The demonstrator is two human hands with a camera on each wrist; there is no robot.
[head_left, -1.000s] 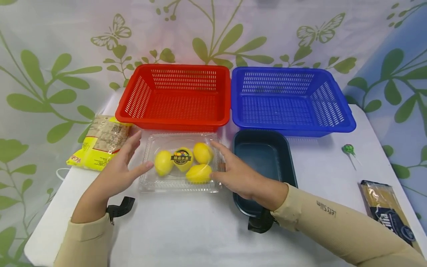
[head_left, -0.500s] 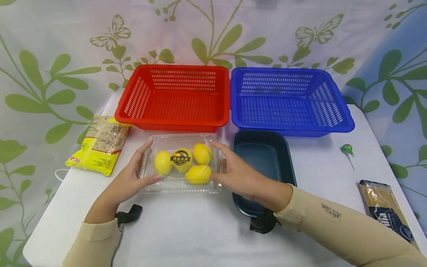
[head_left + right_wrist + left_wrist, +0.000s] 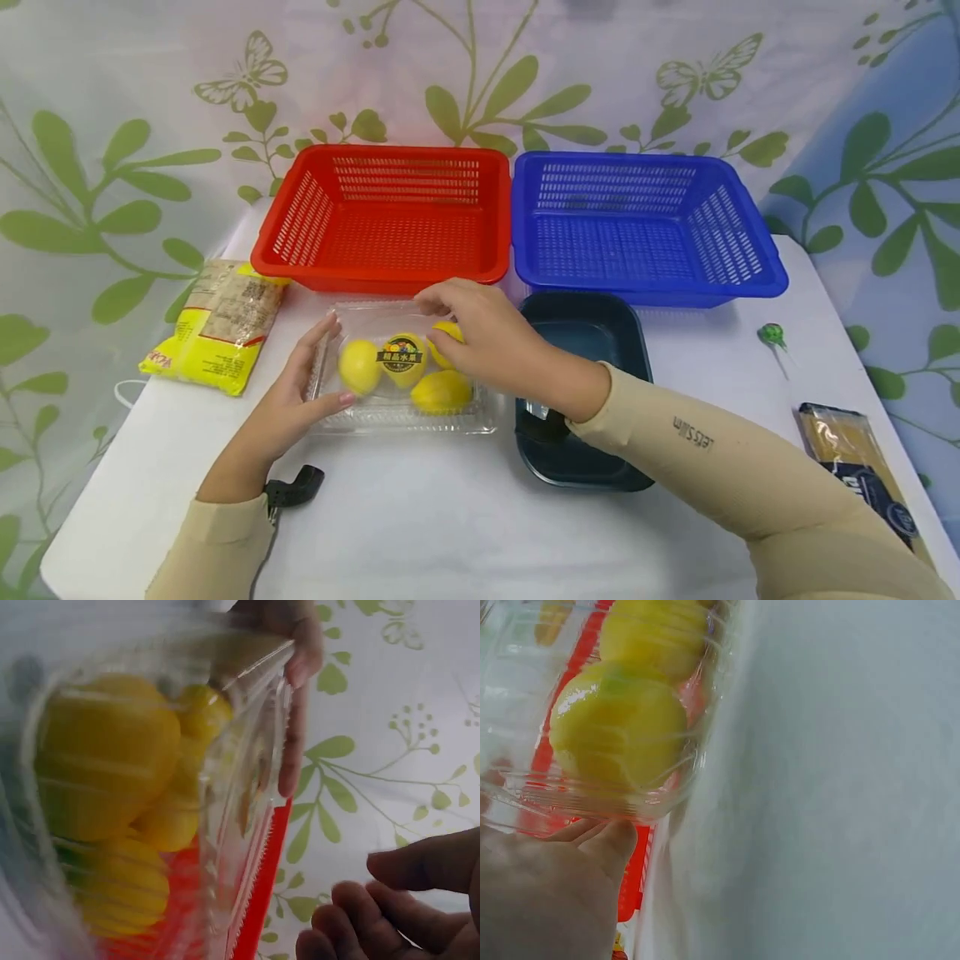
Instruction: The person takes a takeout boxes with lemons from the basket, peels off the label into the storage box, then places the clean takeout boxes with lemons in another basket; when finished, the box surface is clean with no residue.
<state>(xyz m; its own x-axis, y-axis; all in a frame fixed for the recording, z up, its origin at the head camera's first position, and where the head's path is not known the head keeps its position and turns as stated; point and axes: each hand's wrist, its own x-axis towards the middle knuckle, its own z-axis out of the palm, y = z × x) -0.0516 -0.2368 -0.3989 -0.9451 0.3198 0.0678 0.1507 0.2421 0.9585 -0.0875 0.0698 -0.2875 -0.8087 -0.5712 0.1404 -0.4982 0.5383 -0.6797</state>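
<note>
A clear plastic fruit box (image 3: 382, 412) with several lemons (image 3: 360, 367) inside lies in front of the red basket, its lid down. A dark round label (image 3: 400, 356) is on the lid. My left hand (image 3: 288, 400) holds the box's left end, thumb at the lid's front and fingers along the side; the left wrist view shows part of this hand (image 3: 562, 877) beside the box wall. Over the box's right part hovers my right hand (image 3: 495, 342). In the right wrist view its fingers (image 3: 352, 919) are loosely bent, hold nothing and are apart from the box.
Behind the box stand a red basket (image 3: 390, 283) and a blue basket (image 3: 645, 292). A dark green tray (image 3: 592, 471) lies under my right forearm. At left is a yellow bag (image 3: 217, 333); at right, a green lollipop (image 3: 772, 336) and a brown packet (image 3: 847, 450).
My left hand came in from the left to the box's left end. My right hand left the box's right side and moved up and left over the lid. The box stays in place.
</note>
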